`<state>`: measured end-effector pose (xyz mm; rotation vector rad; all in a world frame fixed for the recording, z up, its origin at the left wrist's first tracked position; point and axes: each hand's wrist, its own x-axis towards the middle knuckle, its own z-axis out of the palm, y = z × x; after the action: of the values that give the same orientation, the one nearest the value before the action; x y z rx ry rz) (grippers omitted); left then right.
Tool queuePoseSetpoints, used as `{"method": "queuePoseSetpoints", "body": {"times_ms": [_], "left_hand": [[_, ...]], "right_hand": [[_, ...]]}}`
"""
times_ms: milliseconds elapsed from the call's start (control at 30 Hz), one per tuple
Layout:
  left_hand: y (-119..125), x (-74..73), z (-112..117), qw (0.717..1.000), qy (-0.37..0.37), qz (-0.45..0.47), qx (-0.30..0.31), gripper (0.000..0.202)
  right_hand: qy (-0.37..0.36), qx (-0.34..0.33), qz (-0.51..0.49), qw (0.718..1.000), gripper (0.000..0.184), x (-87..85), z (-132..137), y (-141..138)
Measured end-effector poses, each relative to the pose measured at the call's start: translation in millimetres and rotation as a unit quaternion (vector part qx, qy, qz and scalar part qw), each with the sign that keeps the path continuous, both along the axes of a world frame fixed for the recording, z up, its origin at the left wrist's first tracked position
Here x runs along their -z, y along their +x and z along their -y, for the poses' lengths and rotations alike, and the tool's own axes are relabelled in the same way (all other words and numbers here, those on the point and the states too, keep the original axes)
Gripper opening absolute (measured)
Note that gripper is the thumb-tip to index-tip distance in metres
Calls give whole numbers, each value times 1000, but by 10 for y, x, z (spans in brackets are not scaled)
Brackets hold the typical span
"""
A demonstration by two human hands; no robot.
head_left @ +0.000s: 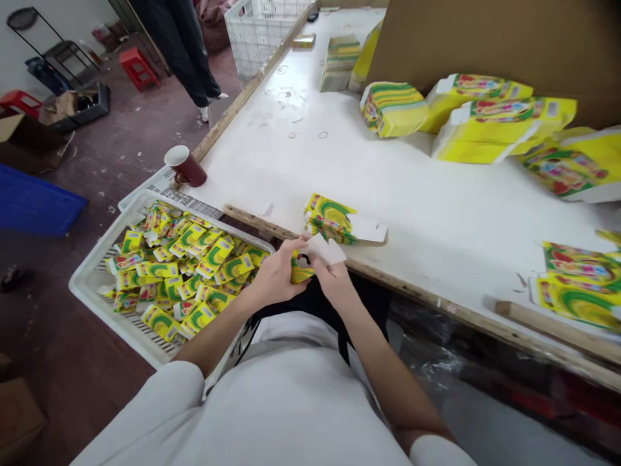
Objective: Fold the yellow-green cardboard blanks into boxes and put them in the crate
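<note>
"Centrally, how does each grip stand?"

"Left hand (277, 276): thumb and fingers pinching a small yellow-and-green carton (301, 274). Right hand (336, 279): fingertips pinching a white card flap (326, 250) at the carton's upper right."

"And where is the carton, taking the flat stack (330, 212) as landmark?"

"Just beside the stack, on its near side, by the wooden edging (407, 288) of the white surface (412, 207)."

"What surrounds the stack?"

"To its left, a white crate (83, 279) bearing a heap of small boxes (213, 259); left of it and farther back, a maroon mug (194, 171). To its right and farther back, bundles of yellow cartons (490, 139), before a brown cardboard panel (495, 45); to its right and nearer, further printed cartons (579, 288)."

"And beyond the surface?"

"Well behind the stack, leftward, a person's dark-trousered legs (182, 55); farther left of it, a red stool (139, 68)."
</note>
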<state>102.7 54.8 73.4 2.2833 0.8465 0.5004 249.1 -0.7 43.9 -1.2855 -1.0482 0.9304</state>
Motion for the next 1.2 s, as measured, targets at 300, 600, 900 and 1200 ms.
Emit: {"method": "queuePoseSetpoints", "body": {"times_ms": [300,600,900,1200], "left_hand": [[46,92,-71,998,-46,-13,38,60],[-138,-18,-67,997,36,-44,-59,54],[-94,-136,-98,998,35,-50,-27,56],[-1157,-231,-487,904,104,-312,-275,65]], "right_hand": [[49,-88,81,992,57,-27,126,-37],[64,-48,208,975,43,46,151,83],[49,-92,278,955,24,-167,136,186],[-34,167,365,915,54,63,-210,515]]}}
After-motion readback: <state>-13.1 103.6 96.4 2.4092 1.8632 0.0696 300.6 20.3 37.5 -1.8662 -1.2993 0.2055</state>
